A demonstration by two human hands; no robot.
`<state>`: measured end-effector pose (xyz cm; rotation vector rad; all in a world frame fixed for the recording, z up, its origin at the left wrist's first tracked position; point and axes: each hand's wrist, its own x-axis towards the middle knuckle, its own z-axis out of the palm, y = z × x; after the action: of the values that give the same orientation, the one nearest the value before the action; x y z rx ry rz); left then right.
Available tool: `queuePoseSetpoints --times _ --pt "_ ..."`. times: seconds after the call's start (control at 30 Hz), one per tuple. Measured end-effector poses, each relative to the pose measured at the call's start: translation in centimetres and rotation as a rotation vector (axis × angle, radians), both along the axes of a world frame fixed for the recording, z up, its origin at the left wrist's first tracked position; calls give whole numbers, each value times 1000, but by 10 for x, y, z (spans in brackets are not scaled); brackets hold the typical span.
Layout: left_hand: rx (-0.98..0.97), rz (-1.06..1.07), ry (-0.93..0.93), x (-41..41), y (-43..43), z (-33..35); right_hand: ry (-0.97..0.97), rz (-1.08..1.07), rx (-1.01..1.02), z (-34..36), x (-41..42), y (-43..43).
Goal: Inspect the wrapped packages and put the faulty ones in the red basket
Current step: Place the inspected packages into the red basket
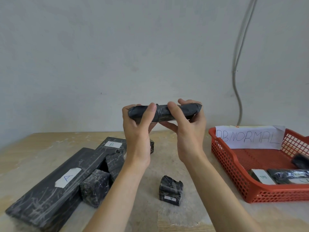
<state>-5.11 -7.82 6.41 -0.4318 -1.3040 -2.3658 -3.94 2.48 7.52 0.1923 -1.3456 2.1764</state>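
Fingers of both hands curl round a long black wrapped package, thumbs pressed on its near side: my left hand grips the left end, my right hand the right end, and I hold it level above the table. On the right sits the red basket, with a paper sign and dark packages inside. A small package marked A stands between my forearms

Packages lie left, basket right.
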Motion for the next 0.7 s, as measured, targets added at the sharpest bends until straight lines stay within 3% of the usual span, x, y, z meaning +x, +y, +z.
queuePoseSetpoints --times 0.33,0.7 --pt "-26 19 14 0 3 -4 -19 -29 -103 0 -6 4" --pt "-2 20 -12 0 -2 -2 7 -55 -14 -2 2 -4"
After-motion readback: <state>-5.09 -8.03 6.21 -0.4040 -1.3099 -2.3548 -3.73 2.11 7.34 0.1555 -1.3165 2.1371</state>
